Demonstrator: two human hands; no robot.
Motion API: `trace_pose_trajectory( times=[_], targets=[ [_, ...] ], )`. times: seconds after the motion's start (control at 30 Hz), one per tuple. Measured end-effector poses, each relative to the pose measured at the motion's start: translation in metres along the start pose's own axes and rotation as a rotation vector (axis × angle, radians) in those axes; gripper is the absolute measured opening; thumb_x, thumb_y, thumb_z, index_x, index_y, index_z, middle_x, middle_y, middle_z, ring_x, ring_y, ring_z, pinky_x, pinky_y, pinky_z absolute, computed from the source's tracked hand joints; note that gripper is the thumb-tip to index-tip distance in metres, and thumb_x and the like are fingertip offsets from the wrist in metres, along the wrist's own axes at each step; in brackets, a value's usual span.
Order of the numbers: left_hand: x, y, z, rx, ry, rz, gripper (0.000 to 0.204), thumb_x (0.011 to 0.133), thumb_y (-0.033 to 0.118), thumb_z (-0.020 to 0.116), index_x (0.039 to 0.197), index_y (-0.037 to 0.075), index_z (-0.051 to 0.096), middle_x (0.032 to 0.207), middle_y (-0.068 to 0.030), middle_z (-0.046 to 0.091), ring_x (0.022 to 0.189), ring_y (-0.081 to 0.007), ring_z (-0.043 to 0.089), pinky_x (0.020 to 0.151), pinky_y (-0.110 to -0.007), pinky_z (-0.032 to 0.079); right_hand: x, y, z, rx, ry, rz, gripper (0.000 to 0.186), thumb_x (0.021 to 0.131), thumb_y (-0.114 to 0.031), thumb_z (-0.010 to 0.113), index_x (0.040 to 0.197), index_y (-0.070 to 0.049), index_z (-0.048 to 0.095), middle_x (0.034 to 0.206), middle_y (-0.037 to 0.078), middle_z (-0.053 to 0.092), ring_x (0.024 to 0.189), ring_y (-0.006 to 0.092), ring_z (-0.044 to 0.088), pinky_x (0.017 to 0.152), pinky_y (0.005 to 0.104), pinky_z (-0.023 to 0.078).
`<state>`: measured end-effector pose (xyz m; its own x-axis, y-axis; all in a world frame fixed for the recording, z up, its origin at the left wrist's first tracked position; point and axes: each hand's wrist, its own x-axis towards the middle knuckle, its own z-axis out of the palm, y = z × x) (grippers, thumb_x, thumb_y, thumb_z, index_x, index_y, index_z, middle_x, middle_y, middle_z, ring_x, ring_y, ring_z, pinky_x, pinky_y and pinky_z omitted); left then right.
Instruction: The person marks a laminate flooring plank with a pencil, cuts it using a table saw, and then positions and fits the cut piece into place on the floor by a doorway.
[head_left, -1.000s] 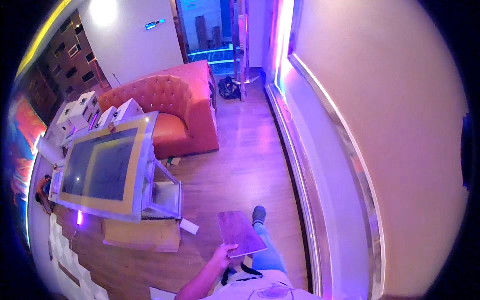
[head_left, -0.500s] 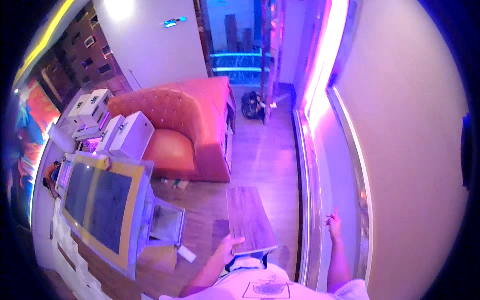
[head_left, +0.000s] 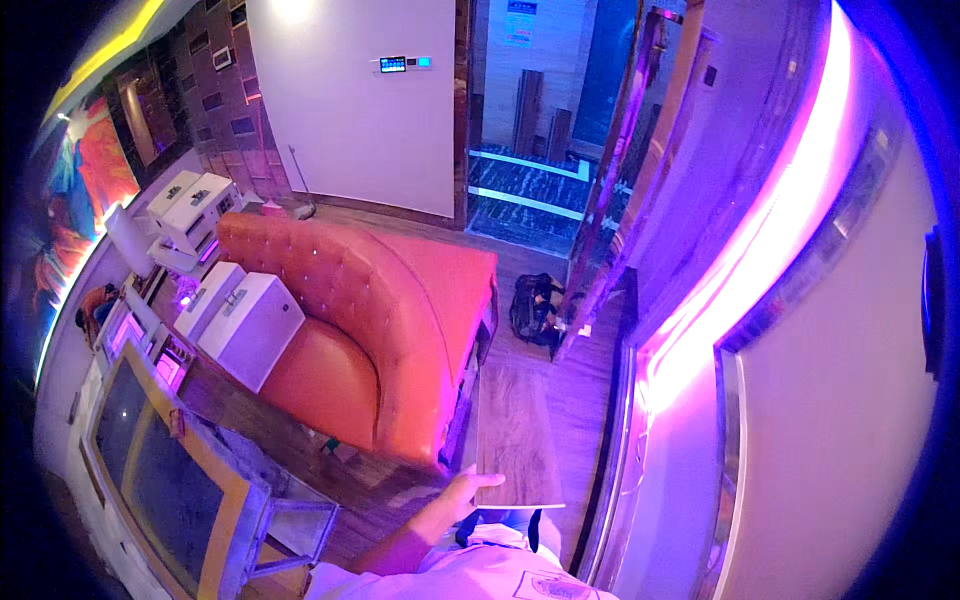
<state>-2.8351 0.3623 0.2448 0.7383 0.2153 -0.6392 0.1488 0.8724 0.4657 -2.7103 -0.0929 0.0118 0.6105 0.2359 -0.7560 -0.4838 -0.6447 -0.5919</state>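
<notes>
My left hand [head_left: 455, 505] grips a short wood-look floor plank [head_left: 520, 440] by its near left corner. The thumb lies on the plank's top face and the other fingers are hidden beneath it. The plank is held out flat in front of my body, above the wooden floor [head_left: 590, 400]. Just beyond and to its left stands an orange tufted sofa [head_left: 400, 330]. My right hand is out of view.
White cases [head_left: 250, 330] stand on the sofa seat. A framed dark-topped table [head_left: 165, 480] is at near left. A black bag [head_left: 535, 305] sits by the doorway. A lit wall ledge [head_left: 640, 430] runs along the right. Another person [head_left: 95, 310] is bent over at far left.
The view has shifted toward the doorway; the sofa and bag appear closer. My right hand, earlier raised beside the right wall with a finger extended, has left the view. My left hand keeps the plank.
</notes>
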Motion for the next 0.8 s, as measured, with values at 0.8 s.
trace_pose_trajectory(
  times=[0.8],
  targets=[
    [0.402, 0.392, 0.222, -0.239, 0.139, 0.431, 0.055, 0.084, 0.002, 0.064, 0.137, 0.0, 0.05, 0.13, -0.0153, 0.062, 0.118, -0.0307, 0.062, 0.107, -0.045, 0.047, 0.535, -0.626, -0.159, 0.572, -0.168, -0.426, 0.027, 0.094, -0.014, 0.058, 0.113, 0.003, 0.064, 0.082, 0.009, 0.066, 0.071, 0.0172, 0.063, 0.066, 0.0281, 0.05]
  ],
)
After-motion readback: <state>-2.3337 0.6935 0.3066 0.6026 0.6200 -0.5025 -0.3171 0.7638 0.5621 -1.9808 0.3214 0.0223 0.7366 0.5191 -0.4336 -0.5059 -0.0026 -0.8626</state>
